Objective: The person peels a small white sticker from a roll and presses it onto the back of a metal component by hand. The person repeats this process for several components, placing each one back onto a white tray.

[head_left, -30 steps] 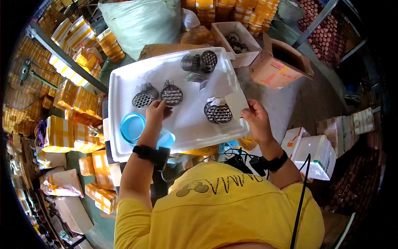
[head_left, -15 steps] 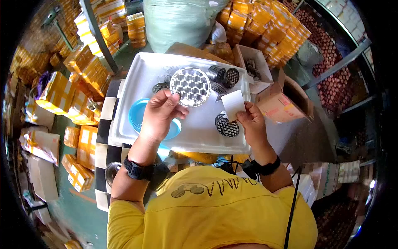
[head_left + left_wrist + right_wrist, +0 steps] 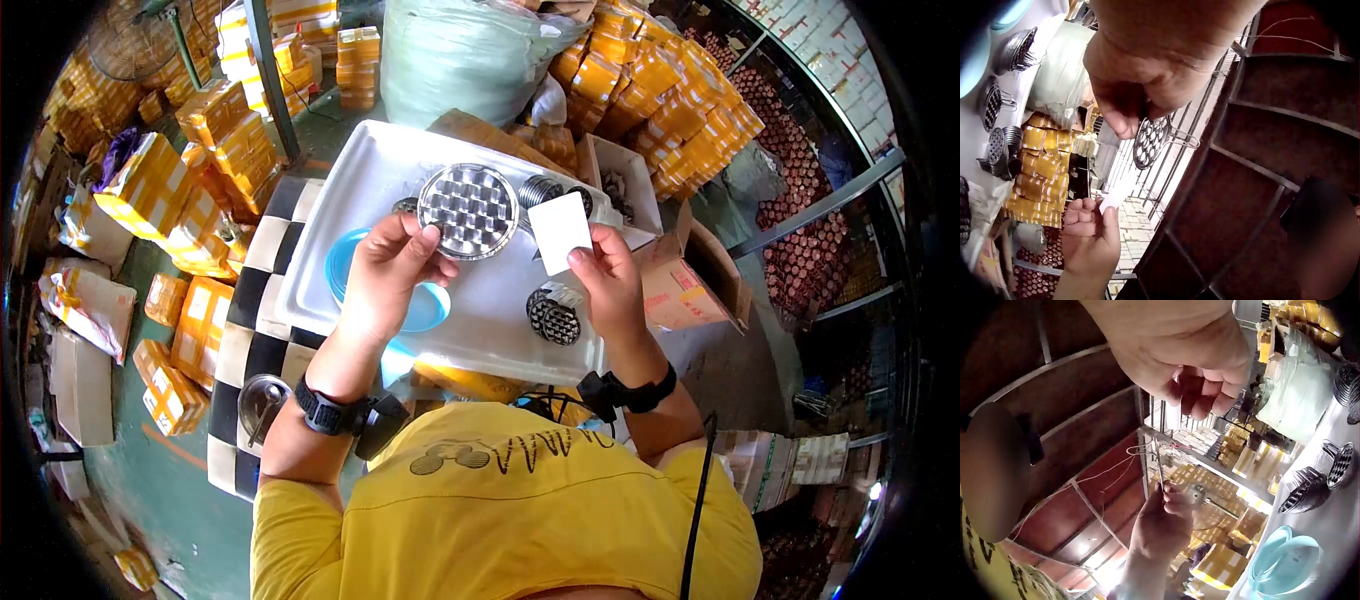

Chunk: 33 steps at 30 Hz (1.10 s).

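Metal disc (image 3: 469, 211) raised over the tray (image 3: 490, 335) in the head view, rim pinched in the left hand (image 3: 392, 262); white card (image 3: 560, 233) pinched in the right hand (image 3: 613, 278). Probably best: light rim grip, faces left uncovered. In left wrist view, wire loop (image 3: 1184, 137) visible, card edges lost in glare. In right wrist view, disc nearly edge-on, card partly hidden by fingers.

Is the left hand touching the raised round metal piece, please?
Touching: the head view shows the left hand pinching the round metal piece at its lower left edge.
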Tool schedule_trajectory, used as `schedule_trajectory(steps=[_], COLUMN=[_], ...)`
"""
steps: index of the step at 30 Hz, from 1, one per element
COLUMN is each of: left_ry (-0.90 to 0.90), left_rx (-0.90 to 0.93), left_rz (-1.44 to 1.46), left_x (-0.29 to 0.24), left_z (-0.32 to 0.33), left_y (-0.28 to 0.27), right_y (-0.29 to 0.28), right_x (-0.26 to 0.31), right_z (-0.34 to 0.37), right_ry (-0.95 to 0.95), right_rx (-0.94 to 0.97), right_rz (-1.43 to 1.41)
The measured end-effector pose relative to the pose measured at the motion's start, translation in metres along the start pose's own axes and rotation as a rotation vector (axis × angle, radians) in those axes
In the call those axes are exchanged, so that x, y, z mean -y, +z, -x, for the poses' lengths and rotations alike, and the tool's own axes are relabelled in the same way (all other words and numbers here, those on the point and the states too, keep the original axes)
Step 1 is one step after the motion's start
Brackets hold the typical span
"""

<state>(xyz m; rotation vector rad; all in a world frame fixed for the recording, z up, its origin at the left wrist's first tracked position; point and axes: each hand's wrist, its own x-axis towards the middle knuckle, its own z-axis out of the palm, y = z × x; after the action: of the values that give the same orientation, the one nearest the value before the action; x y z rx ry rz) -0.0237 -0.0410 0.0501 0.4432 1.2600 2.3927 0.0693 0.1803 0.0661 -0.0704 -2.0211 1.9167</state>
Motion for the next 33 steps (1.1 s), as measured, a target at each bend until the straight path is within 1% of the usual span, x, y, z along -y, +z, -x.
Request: schedule_trajectory(steps=[2,5,8,12,13,16,20,21,24,28,29,32,33], left_ry=[0.013,-0.022,-0.118,-0.397,-0.401,-0.485,-0.492,-0.486,-0.595,-0.669,-0.681,-0.706,-0.7], left_rx=[0.007,0.007,0.039,0.174,0.196,0.222,0.062,0.177,0.234,0.246,0.258,0.193,0.212], left_rz=[0.0,0.015,0.105,0.272,0.273,0.279,0.249,0.247,0.169,0.204,0.205,0.236,0.221], left_x=[0.001,0.004,0.006,0.002,0.004,0.007,0.005,0.007,0.012,0.014,0.014,0.015,0.017], left_z=[0.0,0.001,0.002,0.006,0.007,0.005,0.005,0.004,0.003,0.005,0.005,0.007,0.007], left_y=[-0.001,-0.002,0.004,0.011,0.011,0.006,0.017,0.013,0.008,0.012,0.012,0.015,0.012], right_y=[0.003,0.009,0.013,0.014,0.014,0.012,0.004,0.001,-0.004,-0.001,0.0,-0.003,-0.003], right_x=[0.004,0.012,0.018,0.017,0.016,0.017,0.021,0.017,0.022,0.024,0.029,0.026,0.026], right_z=[-0.006,-0.014,-0.021,-0.024,-0.022,-0.021,-0.027,-0.03,-0.036,-0.035,-0.034,-0.031,-0.031], right_ry=[-0.047,-0.084,-0.058,0.012,0.002,0.054,0.066,0.06,0.194,0.259,0.287,0.315,0.315], right_rx=[0.029,0.065,0.12,0.242,0.233,0.276,0.303,0.297,0.467,0.563,0.565,0.565,0.58], right_rz=[-0.004,0.007,-0.01,0.0,0.051,0.108,0.14,0.142,0.187,0.074,0.093,0.175,0.195])
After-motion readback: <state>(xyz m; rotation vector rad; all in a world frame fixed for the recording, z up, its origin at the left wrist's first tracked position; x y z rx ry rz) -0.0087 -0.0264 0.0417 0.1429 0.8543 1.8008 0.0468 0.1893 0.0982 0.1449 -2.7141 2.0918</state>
